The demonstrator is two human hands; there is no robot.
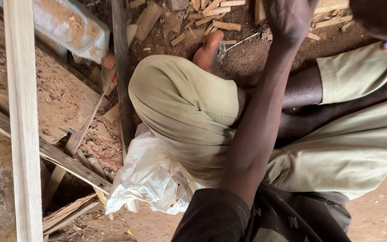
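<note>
Metal rod [242, 41], thin and pale, lies on the sawdust floor [256, 58] just beside the bare foot [208, 51], its long axis running up to the right. One hand [289, 19] reaches past it near scattered wood offcuts [216, 18]; which hand, its fingers, and any grip are cut off at the top edge, so I cannot tell
</note>
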